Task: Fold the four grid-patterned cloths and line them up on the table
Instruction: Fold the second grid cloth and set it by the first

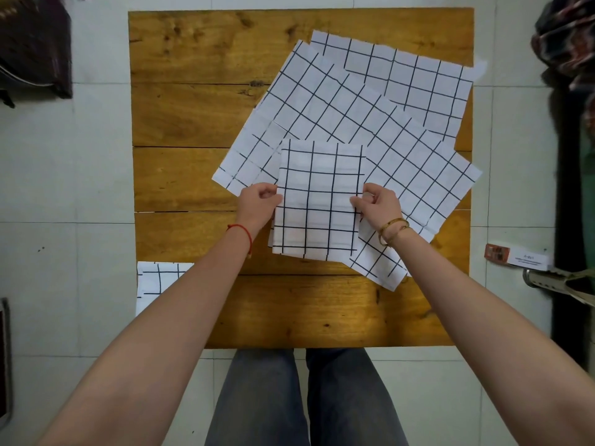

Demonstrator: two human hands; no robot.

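Hands [257,201] [378,202] flanking folded cloth [318,197]

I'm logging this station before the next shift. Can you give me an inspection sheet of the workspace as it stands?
Surface: wooden table, plank top, left part bare.
Job's things: folded cloth held in both hands; two unfolded cloths overlapping at the far right; another folded cloth at the near left edge.
Clutter: nothing seen on the table.
Grippers: left hand and right hand pinch the folded cloth's side edges.
Cables: nothing seen.
Surroundings: tiled floor; dark fabric items at both sides.
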